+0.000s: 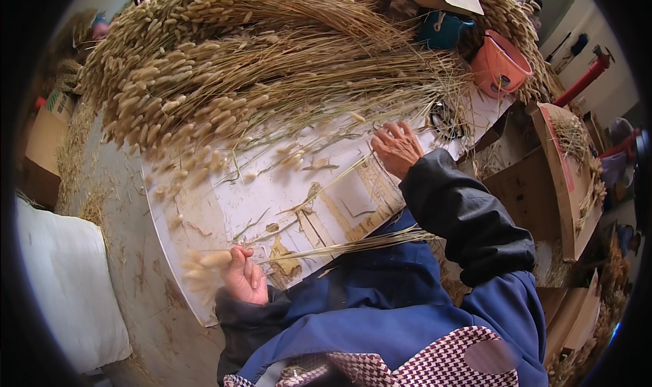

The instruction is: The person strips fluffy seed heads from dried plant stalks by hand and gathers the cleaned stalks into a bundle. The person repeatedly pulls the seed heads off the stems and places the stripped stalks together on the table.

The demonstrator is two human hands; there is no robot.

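My left hand [246, 277] is closed around a small bunch of dried bunny-tail grass [207, 261]. The fluffy heads stick out to its left and look blurred, while the long thin stems [339, 247] run right across my lap. Farther up, my right hand [396, 149] rests on the white board [255, 200], fingers bent and spread apart. A loose grass stem [345, 176] reaches to the thumb side of that hand; whether the fingertips touch it is hidden. Beyond both hands lies a big heap of the same dried grass [285, 75], heads to the left and stems to the right.
Dark-handled scissors [445, 121] seem to lie right of my right hand. A pink bucket [501, 62] and a teal bucket [443, 30] stand at the far right. Cardboard boxes [536, 183] fill the right side. A white-covered block [68, 285] sits at left.
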